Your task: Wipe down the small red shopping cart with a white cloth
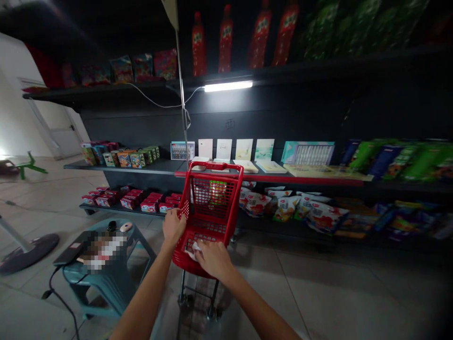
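A small red shopping cart (226,169) stands in front of me, facing dark store shelves. My left hand (173,226) is closed on the left rim of the cart's basket. My right hand (213,259) presses a white cloth (193,252) against the near edge of the basket, fingers closed over it. Something green and orange (217,191) shows through the basket's mesh at the far end.
Dark shelves (283,177) carry boxes, cards, snack bags and bottles. A teal plastic stool (106,278) at my left holds a laptop, a mouse and cables. A fan base (28,250) sits on the tiled floor at far left. A metal pole (182,104) rises behind the cart.
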Action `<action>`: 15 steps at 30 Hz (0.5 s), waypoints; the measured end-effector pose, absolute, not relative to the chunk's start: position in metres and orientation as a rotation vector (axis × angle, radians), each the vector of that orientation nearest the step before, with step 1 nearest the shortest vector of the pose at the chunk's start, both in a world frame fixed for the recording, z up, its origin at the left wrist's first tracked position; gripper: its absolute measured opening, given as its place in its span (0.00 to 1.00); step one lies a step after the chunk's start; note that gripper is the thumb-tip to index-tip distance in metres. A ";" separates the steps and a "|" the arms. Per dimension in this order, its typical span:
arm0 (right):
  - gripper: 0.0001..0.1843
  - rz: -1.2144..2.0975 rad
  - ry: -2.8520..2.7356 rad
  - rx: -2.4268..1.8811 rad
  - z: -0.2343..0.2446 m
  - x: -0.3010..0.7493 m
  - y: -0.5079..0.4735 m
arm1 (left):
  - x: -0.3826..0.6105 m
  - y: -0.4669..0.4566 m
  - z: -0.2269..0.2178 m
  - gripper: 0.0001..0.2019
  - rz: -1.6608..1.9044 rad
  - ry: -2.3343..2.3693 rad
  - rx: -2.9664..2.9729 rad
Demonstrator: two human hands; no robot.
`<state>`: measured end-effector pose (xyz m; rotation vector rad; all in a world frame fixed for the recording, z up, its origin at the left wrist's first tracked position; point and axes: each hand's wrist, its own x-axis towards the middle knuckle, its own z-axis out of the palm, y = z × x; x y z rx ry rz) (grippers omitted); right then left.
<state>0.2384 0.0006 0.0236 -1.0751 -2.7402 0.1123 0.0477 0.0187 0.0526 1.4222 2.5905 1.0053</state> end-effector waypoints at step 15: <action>0.17 0.217 -2.756 -0.921 0.013 0.228 -0.010 | -0.012 0.057 0.036 0.18 0.223 2.584 1.519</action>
